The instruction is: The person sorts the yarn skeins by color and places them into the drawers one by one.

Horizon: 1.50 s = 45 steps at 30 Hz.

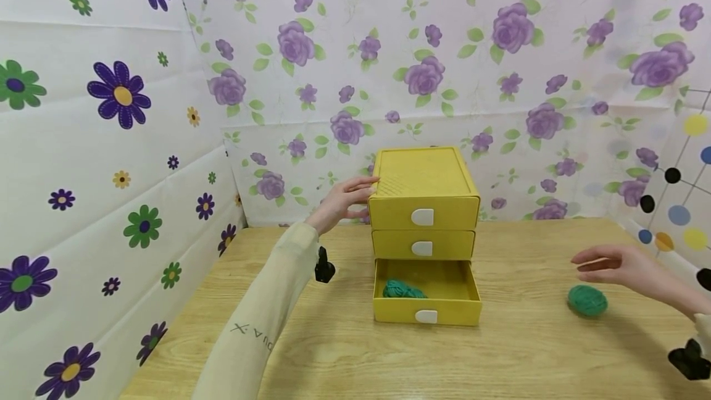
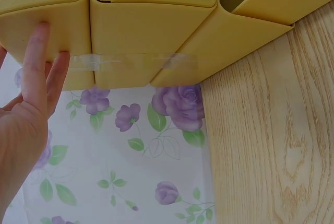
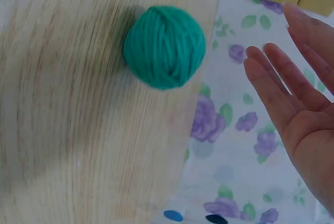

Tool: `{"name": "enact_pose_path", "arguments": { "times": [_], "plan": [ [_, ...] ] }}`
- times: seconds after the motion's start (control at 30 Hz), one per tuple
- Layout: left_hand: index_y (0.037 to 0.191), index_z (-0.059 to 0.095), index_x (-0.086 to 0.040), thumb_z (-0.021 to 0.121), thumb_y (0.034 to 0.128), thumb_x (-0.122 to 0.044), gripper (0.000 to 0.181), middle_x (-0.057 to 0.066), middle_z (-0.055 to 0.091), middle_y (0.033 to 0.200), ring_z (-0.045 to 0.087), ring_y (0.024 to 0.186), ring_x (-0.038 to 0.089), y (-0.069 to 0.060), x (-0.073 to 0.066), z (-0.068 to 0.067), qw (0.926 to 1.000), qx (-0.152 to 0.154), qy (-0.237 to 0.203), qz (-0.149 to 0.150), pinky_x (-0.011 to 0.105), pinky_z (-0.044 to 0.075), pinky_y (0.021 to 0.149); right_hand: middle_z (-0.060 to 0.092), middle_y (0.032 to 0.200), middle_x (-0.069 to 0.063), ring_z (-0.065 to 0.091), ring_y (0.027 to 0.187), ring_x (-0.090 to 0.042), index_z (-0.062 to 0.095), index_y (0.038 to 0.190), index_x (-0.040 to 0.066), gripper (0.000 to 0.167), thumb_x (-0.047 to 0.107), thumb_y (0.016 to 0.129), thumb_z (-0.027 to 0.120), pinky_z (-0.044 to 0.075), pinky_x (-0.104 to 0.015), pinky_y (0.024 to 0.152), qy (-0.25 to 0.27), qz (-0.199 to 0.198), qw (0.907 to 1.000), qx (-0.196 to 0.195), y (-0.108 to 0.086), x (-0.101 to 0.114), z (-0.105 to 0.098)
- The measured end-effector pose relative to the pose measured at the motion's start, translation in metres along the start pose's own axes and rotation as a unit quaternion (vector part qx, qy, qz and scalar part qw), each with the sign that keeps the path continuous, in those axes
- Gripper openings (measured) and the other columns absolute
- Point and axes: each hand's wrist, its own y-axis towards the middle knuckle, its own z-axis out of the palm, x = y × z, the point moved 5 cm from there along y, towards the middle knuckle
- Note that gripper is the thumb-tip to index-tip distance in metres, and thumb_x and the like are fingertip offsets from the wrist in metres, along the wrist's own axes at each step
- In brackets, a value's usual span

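Note:
A yellow three-drawer box (image 1: 424, 171) stands on the wooden table, its bottom drawer (image 1: 450, 310) pulled out. Inside that drawer lies a bundle of green yarn (image 1: 402, 289). My left hand (image 1: 345, 202) touches the upper left side of the box; in the left wrist view its straight fingers (image 2: 35, 72) rest against the yellow side wall. On the table to the right sits a ball of green yarn (image 1: 587, 300). Just above and beside it hovers my right hand (image 1: 627, 269), apart from the ball and holding nothing. In the right wrist view, the ball shows round and tightly wound.
White handles (image 1: 422, 217) mark the drawer fronts; the upper two drawers are closed. Clear tape (image 2: 104, 62) runs across the box's side. Flowered sheets (image 1: 344, 79) hang behind and to the left of the table (image 1: 333, 350), with a dotted sheet (image 1: 677, 215) at the right.

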Motion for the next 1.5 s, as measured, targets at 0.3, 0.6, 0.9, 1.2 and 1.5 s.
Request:
{"name": "enact_pose_path", "arguments": {
  "times": [0.3,0.6,0.9,1.2,1.5],
  "plan": [
    [0.130,0.051,-0.017,0.054,0.0929,-0.022,0.038,0.006,0.049,0.124,0.051,0.104,0.025,0.000,0.000,0.000,1.0000,-0.001,0.000,-0.002,0.040,0.047,0.079,0.056,0.109,-0.025,0.059,0.090,-0.031,0.061,0.109,-0.005,0.043,0.023,0.078,0.071,0.050,-0.026,0.062,-0.068,0.015,0.9971,0.032,-0.008,-0.023,0.004],
    [0.130,0.051,-0.018,0.054,0.0929,-0.022,0.038,0.006,0.049,0.123,0.051,0.104,0.024,-0.001,-0.001,0.001,1.0000,-0.001,-0.001,-0.004,0.040,0.047,0.079,0.051,0.113,-0.029,0.055,0.096,-0.036,0.054,0.116,-0.010,0.056,0.025,0.076,0.072,0.050,-0.032,0.068,-0.042,0.041,0.9946,0.085,-0.011,-0.038,0.014],
    [0.131,0.050,-0.017,0.054,0.0929,-0.022,0.039,0.005,0.049,0.124,0.051,0.104,0.024,-0.001,-0.002,0.001,1.0000,0.001,-0.002,-0.003,0.040,0.047,0.079,0.057,0.106,-0.023,0.057,0.085,-0.008,0.058,0.111,-0.008,0.057,0.029,0.072,0.076,0.050,-0.034,0.068,-0.059,0.047,0.9928,0.093,-0.013,-0.045,0.019],
    [0.131,0.050,-0.017,0.055,0.0923,-0.024,0.039,0.003,0.049,0.125,0.050,0.105,0.023,-0.002,-0.003,0.001,1.0000,0.000,0.004,-0.002,0.041,0.046,0.079,0.057,0.106,-0.023,0.058,0.084,-0.011,0.057,0.113,-0.008,0.055,0.025,0.073,0.076,0.050,-0.031,0.067,-0.046,0.054,0.9940,0.084,-0.012,-0.041,0.022],
    [0.132,0.049,-0.017,0.054,0.0930,-0.024,0.039,0.004,0.048,0.125,0.049,0.106,0.023,-0.003,-0.002,0.001,1.0000,0.001,0.009,0.000,0.041,0.046,0.079,0.053,0.111,-0.025,0.060,0.089,-0.014,0.054,0.118,-0.007,0.054,0.026,0.079,0.071,0.050,-0.028,0.065,-0.001,0.043,0.9943,0.098,-0.005,-0.026,0.029]
  ]
}}
